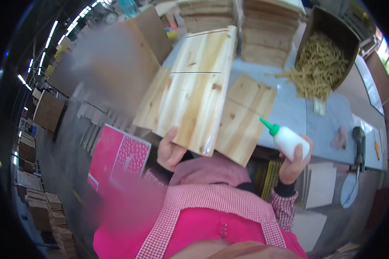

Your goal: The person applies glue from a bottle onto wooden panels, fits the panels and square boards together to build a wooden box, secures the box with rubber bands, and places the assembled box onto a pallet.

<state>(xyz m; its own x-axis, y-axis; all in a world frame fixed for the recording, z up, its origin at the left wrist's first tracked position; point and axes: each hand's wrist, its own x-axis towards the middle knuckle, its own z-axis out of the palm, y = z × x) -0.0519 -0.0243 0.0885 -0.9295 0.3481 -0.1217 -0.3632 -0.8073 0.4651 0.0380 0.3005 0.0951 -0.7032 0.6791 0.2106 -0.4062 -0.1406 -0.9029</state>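
Observation:
My left hand (170,152) is closed on the near left corner of a pale wooden board (190,99), which tilts up from the table. Dark thin grooves cross the board's face, and knots show in its grain. In my right hand (293,166) is a white glue bottle (289,140) with a green nozzle pointing up and left, a little away from the board. A second wooden board (245,113) lies flat on the table beneath and to the right of the held one. Part of it is hidden.
Stacks of wooden boards (270,32) stand at the table's far side. Beside them a box (352,41) spills thin pale wooden strips (320,64) onto the grey table (291,105). A dark tool (358,144) and a rag (340,138) lie at right. A pink printed carton (116,151) is at left.

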